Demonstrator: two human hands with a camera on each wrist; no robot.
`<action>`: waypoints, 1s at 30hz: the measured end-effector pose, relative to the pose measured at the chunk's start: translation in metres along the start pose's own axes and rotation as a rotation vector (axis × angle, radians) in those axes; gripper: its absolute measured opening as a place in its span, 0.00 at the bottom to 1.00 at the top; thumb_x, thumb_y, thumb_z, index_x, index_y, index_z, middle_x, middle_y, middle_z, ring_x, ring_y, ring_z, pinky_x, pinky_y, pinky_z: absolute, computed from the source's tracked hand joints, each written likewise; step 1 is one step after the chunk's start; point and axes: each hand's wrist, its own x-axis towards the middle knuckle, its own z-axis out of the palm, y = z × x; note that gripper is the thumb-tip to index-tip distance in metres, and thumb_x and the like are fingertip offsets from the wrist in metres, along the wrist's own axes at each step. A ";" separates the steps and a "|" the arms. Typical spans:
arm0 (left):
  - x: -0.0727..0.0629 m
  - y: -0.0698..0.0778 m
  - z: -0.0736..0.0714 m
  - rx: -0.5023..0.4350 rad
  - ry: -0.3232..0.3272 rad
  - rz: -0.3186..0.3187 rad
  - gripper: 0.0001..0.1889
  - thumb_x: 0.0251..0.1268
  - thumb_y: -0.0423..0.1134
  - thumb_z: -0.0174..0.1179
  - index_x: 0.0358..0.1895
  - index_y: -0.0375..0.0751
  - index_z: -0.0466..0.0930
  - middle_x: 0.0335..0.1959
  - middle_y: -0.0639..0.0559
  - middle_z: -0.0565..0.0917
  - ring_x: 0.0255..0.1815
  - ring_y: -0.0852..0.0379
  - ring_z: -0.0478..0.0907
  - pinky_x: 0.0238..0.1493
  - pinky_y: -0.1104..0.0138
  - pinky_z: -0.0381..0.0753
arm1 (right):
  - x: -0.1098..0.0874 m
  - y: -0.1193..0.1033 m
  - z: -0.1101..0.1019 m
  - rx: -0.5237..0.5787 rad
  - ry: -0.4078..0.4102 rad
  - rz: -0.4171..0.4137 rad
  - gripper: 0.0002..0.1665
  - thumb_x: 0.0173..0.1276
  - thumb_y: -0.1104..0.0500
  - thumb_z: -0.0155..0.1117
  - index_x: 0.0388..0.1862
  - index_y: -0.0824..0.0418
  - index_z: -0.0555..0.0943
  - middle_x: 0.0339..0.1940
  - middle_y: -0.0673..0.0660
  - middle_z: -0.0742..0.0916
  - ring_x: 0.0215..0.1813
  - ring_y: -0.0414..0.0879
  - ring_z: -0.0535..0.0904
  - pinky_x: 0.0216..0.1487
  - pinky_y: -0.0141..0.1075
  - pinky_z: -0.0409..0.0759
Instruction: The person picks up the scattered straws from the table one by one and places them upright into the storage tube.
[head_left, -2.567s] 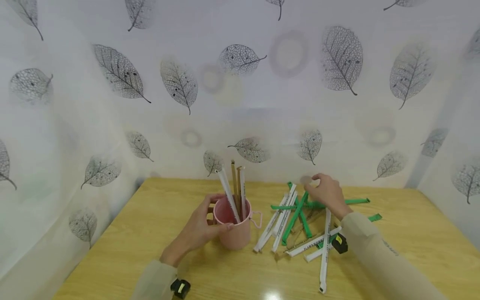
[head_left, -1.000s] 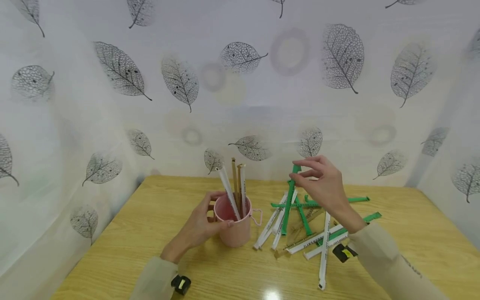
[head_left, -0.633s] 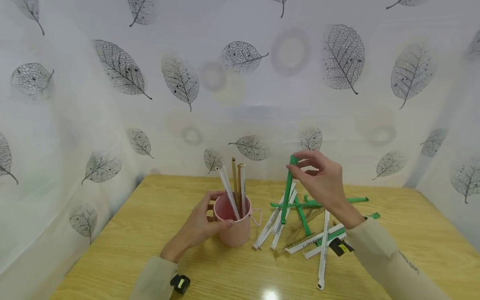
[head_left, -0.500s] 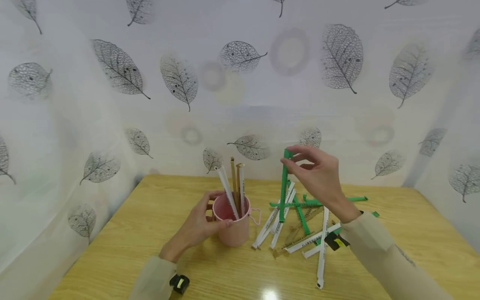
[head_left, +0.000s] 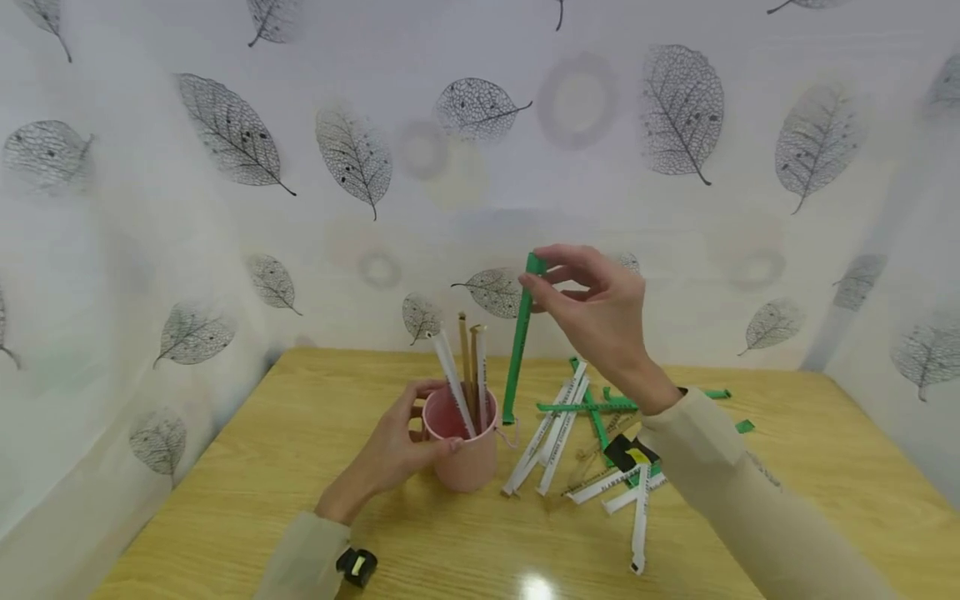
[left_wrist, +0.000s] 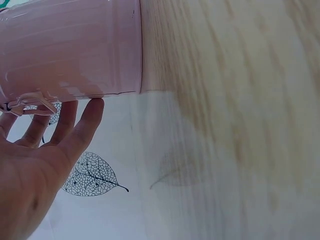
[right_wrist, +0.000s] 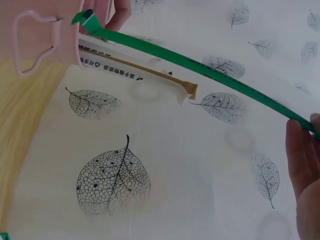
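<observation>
My left hand [head_left: 397,437] grips a pink mug [head_left: 467,462], thumb over the near rim and fingers round its left side. In the left wrist view the fingertips touch the mug's wall. Several paper-wrapped straws, white [head_left: 452,383] and brown [head_left: 467,358], stand in the mug, leaning. My right hand [head_left: 600,308] pinches the upper end of a green wrapped straw [head_left: 519,358] between thumb and fingers, up in the air. That straw hangs nearly upright, its lower end just right of the mug's rim, overlapping the handle. The right wrist view shows this lower end close by the mug's mouth [right_wrist: 72,35].
Right of the mug, white [head_left: 558,437], green [head_left: 600,407] and brown wrapped straws lie in a loose crossed pile on the wooden table [head_left: 300,417]. My right forearm [head_left: 712,458] passes over part of it. A leaf-printed curtain [head_left: 495,167] hangs behind and along the sides.
My right hand has picked a green straw from the pile, raised it and carried it left to the mug. The left hand has stayed on the mug.
</observation>
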 end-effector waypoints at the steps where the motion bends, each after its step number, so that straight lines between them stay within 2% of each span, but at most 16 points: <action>1: 0.000 0.000 0.000 0.002 0.000 0.004 0.39 0.60 0.46 0.73 0.72 0.52 0.64 0.62 0.41 0.76 0.55 0.43 0.81 0.51 0.63 0.86 | 0.001 0.000 0.002 0.018 0.009 -0.002 0.18 0.60 0.78 0.70 0.50 0.75 0.83 0.40 0.45 0.90 0.35 0.37 0.88 0.33 0.38 0.89; 3: 0.000 0.000 -0.001 0.004 0.000 0.005 0.39 0.60 0.46 0.73 0.72 0.52 0.64 0.62 0.41 0.76 0.55 0.43 0.81 0.51 0.62 0.86 | 0.000 -0.001 0.007 0.039 0.024 -0.008 0.18 0.60 0.79 0.70 0.50 0.76 0.83 0.40 0.45 0.90 0.36 0.37 0.88 0.33 0.40 0.89; 8: 0.001 0.000 -0.001 0.000 -0.010 -0.009 0.39 0.60 0.46 0.74 0.73 0.56 0.64 0.62 0.45 0.75 0.55 0.45 0.80 0.52 0.64 0.85 | -0.004 0.003 0.015 0.021 -0.003 -0.028 0.16 0.60 0.78 0.70 0.48 0.75 0.84 0.39 0.65 0.90 0.37 0.35 0.88 0.33 0.39 0.89; 10: 0.001 0.000 -0.001 0.000 -0.008 -0.011 0.39 0.60 0.46 0.74 0.73 0.55 0.64 0.62 0.45 0.75 0.55 0.46 0.80 0.52 0.64 0.85 | -0.007 0.005 0.018 0.009 -0.022 -0.032 0.15 0.60 0.78 0.71 0.47 0.74 0.84 0.40 0.69 0.89 0.38 0.34 0.88 0.34 0.38 0.89; 15: 0.001 0.002 -0.002 0.004 -0.008 -0.004 0.39 0.60 0.46 0.74 0.73 0.53 0.64 0.62 0.43 0.75 0.55 0.45 0.80 0.52 0.64 0.85 | -0.009 0.008 0.021 0.004 -0.019 -0.049 0.16 0.60 0.78 0.71 0.47 0.74 0.84 0.41 0.70 0.89 0.40 0.33 0.87 0.35 0.35 0.88; 20: 0.001 0.001 -0.002 0.001 0.001 -0.019 0.39 0.59 0.46 0.74 0.72 0.57 0.64 0.62 0.46 0.74 0.56 0.44 0.80 0.52 0.62 0.85 | -0.006 0.006 0.024 0.018 -0.019 -0.080 0.15 0.61 0.78 0.70 0.48 0.75 0.83 0.41 0.69 0.89 0.40 0.34 0.88 0.35 0.36 0.89; 25: 0.000 0.000 -0.001 0.001 0.003 -0.019 0.38 0.59 0.47 0.74 0.72 0.58 0.64 0.62 0.47 0.74 0.57 0.44 0.79 0.51 0.62 0.85 | -0.011 0.011 0.031 -0.003 -0.036 -0.048 0.14 0.61 0.76 0.71 0.46 0.73 0.84 0.41 0.68 0.90 0.40 0.34 0.87 0.35 0.36 0.89; 30: 0.000 0.000 0.000 0.003 0.000 -0.025 0.38 0.60 0.47 0.73 0.72 0.59 0.64 0.63 0.47 0.74 0.57 0.44 0.79 0.51 0.65 0.85 | -0.024 0.022 0.034 -0.085 -0.056 -0.031 0.14 0.60 0.74 0.74 0.45 0.69 0.85 0.41 0.64 0.91 0.37 0.44 0.89 0.35 0.33 0.88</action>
